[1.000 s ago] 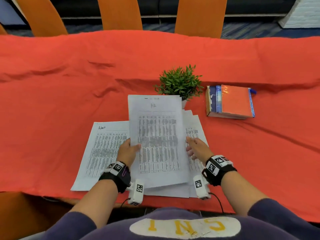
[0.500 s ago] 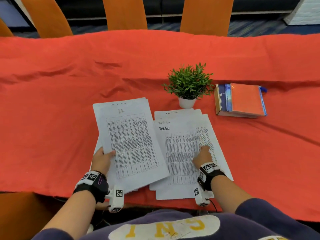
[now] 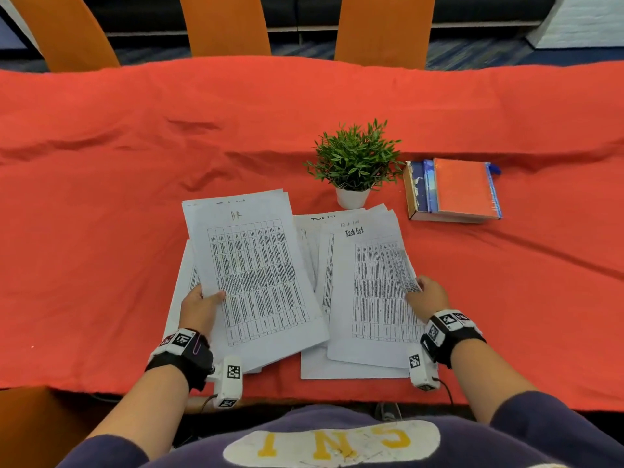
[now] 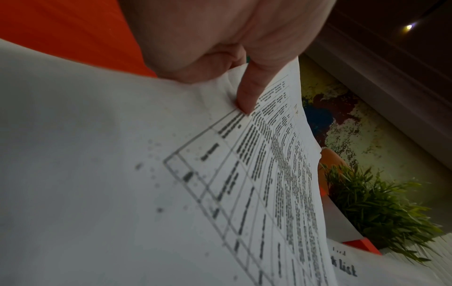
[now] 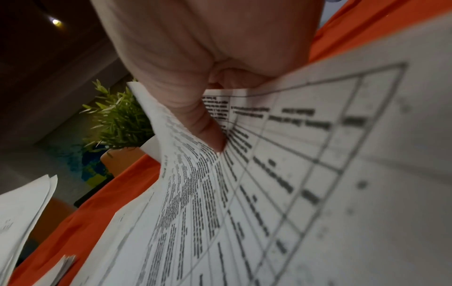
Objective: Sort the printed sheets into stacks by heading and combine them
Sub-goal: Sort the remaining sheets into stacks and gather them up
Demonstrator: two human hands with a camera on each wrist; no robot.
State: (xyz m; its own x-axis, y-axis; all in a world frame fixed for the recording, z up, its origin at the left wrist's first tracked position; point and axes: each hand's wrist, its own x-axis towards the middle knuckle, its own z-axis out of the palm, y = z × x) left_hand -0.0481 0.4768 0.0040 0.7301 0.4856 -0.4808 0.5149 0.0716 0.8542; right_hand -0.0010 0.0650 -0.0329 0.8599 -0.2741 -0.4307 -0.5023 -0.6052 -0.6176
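Note:
Printed table sheets lie near the front edge of the red-covered table (image 3: 101,231). My left hand (image 3: 202,307) pinches the left edge of a small bundle headed "HR" (image 3: 251,275), thumb on top (image 4: 249,96), lifted over another sheet (image 3: 180,285). My right hand (image 3: 427,293) pinches the right edge of the top "Task list" sheets (image 3: 374,292), thumb on the print (image 5: 208,131), bending that edge up. More "Task list" sheets (image 3: 314,231) are fanned out beneath.
A small potted plant (image 3: 354,163) stands just behind the sheets. A stack of books (image 3: 452,189) lies to its right. Orange chairs (image 3: 224,25) line the far side of the table.
My left hand carried the "HR" sheets from the middle pile to the left. My right hand moved from pressing on the "Task list" pile to pinching its right edge, which now curls up.

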